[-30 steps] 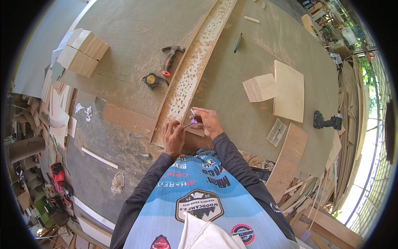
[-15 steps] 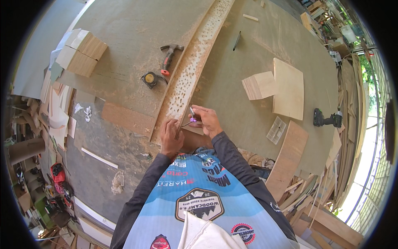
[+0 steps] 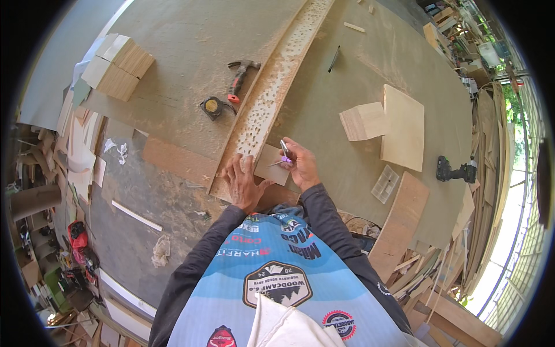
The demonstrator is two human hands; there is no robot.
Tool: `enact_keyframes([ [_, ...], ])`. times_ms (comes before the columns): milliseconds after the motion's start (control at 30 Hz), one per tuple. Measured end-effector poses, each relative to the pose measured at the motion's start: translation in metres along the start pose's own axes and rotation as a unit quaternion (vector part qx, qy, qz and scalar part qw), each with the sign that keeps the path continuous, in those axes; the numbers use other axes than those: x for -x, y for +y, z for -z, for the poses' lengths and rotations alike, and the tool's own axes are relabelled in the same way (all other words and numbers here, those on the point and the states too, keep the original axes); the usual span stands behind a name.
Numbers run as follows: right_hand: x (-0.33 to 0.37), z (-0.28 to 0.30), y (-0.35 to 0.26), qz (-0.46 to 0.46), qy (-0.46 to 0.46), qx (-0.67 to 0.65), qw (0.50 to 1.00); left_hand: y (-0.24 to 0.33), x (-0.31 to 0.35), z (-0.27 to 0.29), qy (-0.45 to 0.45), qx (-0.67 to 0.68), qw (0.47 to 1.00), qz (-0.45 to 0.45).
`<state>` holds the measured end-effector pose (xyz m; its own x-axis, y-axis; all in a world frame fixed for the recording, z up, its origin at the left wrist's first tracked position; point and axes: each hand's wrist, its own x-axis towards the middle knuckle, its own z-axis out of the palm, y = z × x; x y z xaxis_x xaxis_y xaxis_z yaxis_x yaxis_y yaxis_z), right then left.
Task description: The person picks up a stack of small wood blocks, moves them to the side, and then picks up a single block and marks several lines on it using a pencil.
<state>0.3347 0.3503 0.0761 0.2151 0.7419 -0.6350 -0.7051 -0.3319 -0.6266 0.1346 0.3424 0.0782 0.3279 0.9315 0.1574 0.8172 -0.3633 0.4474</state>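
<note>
My left hand (image 3: 245,186) lies with fingers spread on the near end of a long narrow wooden channel (image 3: 260,118), whose pale inner face is pitted with dark marks. Just right of it, my right hand (image 3: 300,166) grips a small silver tool (image 3: 284,147) with a purple part and a thin pointed rod, possibly a compass. The tool is held in the air, apart from the channel. Under it a small square wooden piece (image 3: 270,168) sits against the channel's right edge.
Left of the channel lie a claw hammer (image 3: 238,81) and tape measure (image 3: 213,107). Stacked wood blocks (image 3: 118,66) stand far left. To the right are a wood block (image 3: 361,121), a pale board (image 3: 403,127), a clear plastic case (image 3: 384,184) and a cordless drill (image 3: 457,169).
My right hand has moved slightly right and up with the silver tool, away from the channel edge. My left hand has gone from gripping the edge to lying spread on the channel.
</note>
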Motion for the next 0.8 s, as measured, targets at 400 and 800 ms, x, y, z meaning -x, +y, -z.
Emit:
enact_keyframes([
  [400, 0.001, 0.038, -0.019, 0.115, -0.059, -0.054, 0.990, 0.010, 0.010, -0.018, -0.094, -0.050, 0.974, -0.200],
  [800, 0.098, 0.119, 0.016, 0.152, 0.058, -0.226, 0.960, 0.016, -0.012, -0.030, -0.210, 0.145, 0.923, -0.288],
])
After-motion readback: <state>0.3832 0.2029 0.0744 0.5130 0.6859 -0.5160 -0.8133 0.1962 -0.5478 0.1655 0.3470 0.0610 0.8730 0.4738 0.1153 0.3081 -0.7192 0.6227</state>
